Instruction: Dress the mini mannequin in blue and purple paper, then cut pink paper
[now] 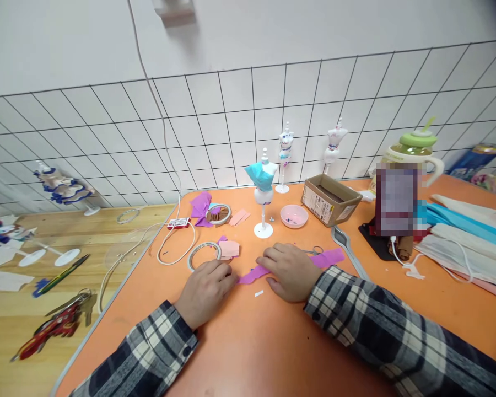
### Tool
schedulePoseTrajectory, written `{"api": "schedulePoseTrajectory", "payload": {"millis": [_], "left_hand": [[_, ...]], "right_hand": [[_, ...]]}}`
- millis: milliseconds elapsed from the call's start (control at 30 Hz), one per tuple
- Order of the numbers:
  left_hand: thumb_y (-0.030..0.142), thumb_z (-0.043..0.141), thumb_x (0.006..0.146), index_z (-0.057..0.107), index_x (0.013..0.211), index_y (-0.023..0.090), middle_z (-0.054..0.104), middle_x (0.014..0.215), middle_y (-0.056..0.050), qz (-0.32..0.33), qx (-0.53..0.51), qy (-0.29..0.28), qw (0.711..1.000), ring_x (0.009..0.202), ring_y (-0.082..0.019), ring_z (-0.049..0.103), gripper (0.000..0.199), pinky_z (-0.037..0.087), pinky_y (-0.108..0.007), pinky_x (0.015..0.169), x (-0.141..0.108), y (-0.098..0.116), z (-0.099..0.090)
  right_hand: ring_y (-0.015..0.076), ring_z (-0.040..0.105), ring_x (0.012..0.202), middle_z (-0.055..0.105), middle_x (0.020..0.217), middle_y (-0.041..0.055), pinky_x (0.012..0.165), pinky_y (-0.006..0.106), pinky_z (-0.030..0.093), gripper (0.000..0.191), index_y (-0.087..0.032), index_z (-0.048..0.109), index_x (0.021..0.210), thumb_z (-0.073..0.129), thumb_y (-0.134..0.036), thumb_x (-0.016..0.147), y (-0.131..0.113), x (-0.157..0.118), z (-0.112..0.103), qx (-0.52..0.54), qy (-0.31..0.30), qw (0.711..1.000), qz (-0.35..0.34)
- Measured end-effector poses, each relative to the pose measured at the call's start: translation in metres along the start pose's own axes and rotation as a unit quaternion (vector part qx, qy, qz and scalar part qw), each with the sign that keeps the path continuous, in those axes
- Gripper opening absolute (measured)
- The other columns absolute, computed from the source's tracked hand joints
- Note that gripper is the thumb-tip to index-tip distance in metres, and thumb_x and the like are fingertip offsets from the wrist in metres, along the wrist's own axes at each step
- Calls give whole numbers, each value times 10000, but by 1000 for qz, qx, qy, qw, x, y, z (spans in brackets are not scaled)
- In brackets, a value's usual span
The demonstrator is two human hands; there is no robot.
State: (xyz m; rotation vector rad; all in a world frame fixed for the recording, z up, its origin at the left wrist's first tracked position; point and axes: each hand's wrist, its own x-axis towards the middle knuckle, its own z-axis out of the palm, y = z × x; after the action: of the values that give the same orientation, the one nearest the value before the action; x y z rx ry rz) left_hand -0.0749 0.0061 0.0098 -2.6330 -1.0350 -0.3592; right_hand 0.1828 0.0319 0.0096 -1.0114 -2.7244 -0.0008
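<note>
A pink bowl (294, 224), right of centre in the frame, is holding a few small dark bits. Just to its right, an open-topped cardboard box (317, 205) is standing with its walls hiding most of its floor. In the upper right, a jug (418, 150) with a green lid is containing yellowish liquid, a blurred-out device (397, 201) covering its lower part.

A purple strip (332, 257) is lying on the orange bench (248, 342) at the centre of the frame, slanting up rightward. The left hand (206, 288) is resting at the strip's lower left end, fingers curled; I cannot tell whether they are pinching it. The right hand (290, 271) is lying across the strip, which is passing beneath it and emerging on its right; whether it is gripping or only pressing, I cannot tell. Small scissors (317, 250) are lying just behind the strip, and a dress form (263, 194) wearing blue material is standing beyond both hands.
</note>
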Motion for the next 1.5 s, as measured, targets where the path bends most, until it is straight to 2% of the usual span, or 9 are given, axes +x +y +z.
{"api": "schedulePoseTrajectory", "payload": {"millis": [67, 167, 400, 500, 633, 767, 933, 1200, 1500], "left_hand": [[154, 524, 940, 691, 896, 214, 626, 801, -34, 2, -6, -1, 1000, 761, -186, 513, 183, 385, -327, 671, 1, 1, 2], [173, 549, 938, 708, 937, 231, 633, 827, -35, -10, -14, -5, 1000, 784, -192, 515, 170, 387, -330, 683, -1, 0, 3], [172, 478, 981, 650, 1190, 227, 679, 998, -57, 16, -72, -56, 996, 952, -223, 551, 277, 428, -409, 897, -11, -6, 4], [178, 479, 977, 683, 1108, 221, 701, 931, -45, -30, -136, -54, 989, 919, -204, 594, 247, 431, -412, 921, -14, -6, 4], [231, 534, 942, 712, 943, 211, 708, 898, -46, -107, -206, -61, 971, 871, -197, 615, 179, 469, -356, 816, -14, -13, 3], [217, 548, 912, 719, 960, 232, 703, 907, -49, -144, -212, -72, 964, 901, -214, 608, 179, 456, -360, 824, -15, -20, 2], [257, 558, 899, 685, 863, 199, 652, 861, -50, -191, -249, -89, 945, 841, -198, 588, 145, 446, -316, 761, -12, -20, 5], [378, 495, 936, 695, 891, 261, 653, 969, -25, -247, -198, -133, 939, 970, -234, 563, 236, 337, -439, 883, -13, -20, 1], [353, 530, 888, 636, 765, 215, 619, 906, -39, -264, -91, -128, 952, 940, -250, 569, 213, 316, -550, 966, -5, -7, -5]], "right_hand": [[231, 497, 951, 618, 1037, 91, 785, 354, 365, 324, -180, 613, 1154, 582, -295, 853, -5, 4, 2, 22, 8, 1000, -20], [195, 506, 874, 631, 929, 63, 742, 329, 360, 207, -193, 661, 1010, 474, -255, 944, -7, 8, 11, 34, -14, 998, -47], [183, 521, 843, 643, 883, 56, 702, 317, 355, 308, -208, 709, 935, 416, -285, 996, 2, 4, 13, 22, -38, 999, -9], [179, 538, 851, 649, 886, 48, 713, 313, 363, 305, -215, 712, 951, 424, -307, 990, 2, 3, 11, 43, -51, 998, 10], [176, 548, 857, 661, 892, 46, 734, 310, 366, 266, -204, 707, 927, 452, -271, 961, 3, 3, 9, 65, -57, 996, 34], [169, 555, 836, 666, 877, 35, 709, 298, 350, 186, -199, 690, 884, 507, -229, 898, 2, 3, 6, 80, -57, 993, 58], [165, 562, 791, 661, 851, 26, 662, 293, 315, 210, -206, 672, 859, 543, -367, 896, -1, 4, 3, 87, -59, 989, 107], [133, 547, 730, 660, 796, 14, 636, 272, 284, 229, -188, 634, 765, 507, -313, 910, 0, 7, 7, 105, -73, 980, 154], [136, 557, 736, 678, 809, 3, 626, 268, 276, 126, -200, 624, 771, 542, -269, 836, -3, 8, 11, 117, -74, 978, 154]]}}
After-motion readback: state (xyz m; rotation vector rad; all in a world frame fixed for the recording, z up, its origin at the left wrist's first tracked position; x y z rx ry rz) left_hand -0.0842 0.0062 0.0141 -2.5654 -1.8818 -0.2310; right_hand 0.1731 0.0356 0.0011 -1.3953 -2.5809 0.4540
